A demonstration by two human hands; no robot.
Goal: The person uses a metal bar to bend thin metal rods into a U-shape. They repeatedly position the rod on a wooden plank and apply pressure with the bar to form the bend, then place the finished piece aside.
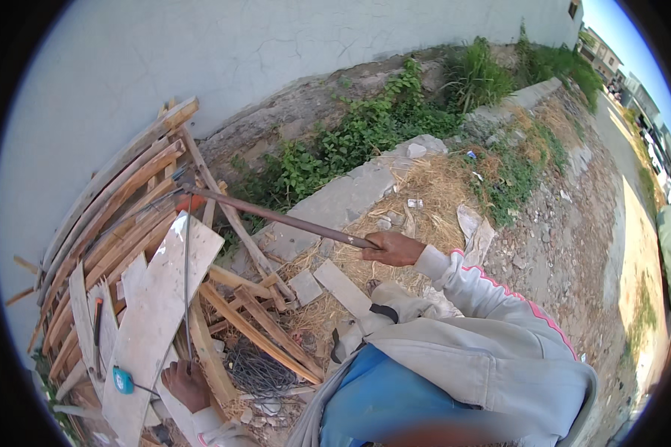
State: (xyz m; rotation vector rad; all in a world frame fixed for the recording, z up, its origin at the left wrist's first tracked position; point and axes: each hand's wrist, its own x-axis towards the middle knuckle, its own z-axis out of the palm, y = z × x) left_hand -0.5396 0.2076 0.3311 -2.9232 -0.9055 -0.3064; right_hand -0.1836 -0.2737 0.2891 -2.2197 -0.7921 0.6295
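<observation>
Brown bar (279,216): its near end is being gripped by the right hand (394,248), whose fingers are closed around it; its far end is being held out leftward, at the upper part of the timber pile (115,238).
Thin rod (187,283): its lower end is being held by the left hand (188,386), with the fingers seemingly curled around it; how tightly it is being squeezed cannot be told.
Meeting of bar and rod: whether the rod is being hooked or merely touched there cannot be told; if leverage is being applied on a poor catch, a sudden slip could be caused.
Left-hand hold: if the rod is being twisted, it could be wrenched from a loose grasp, or the knuckles could be scraped on nearby wood.
White board (156,320): it is being crossed by the rod and appears to be propped at a slant; it could be shifted by a sideways push.
Tape measure (123,381): it is lying on the board's lower part and could be knocked off by such a shift.
Wire tangle (257,369): it is lying right of the left hand; a foot could be snagged by its loose loops.
</observation>
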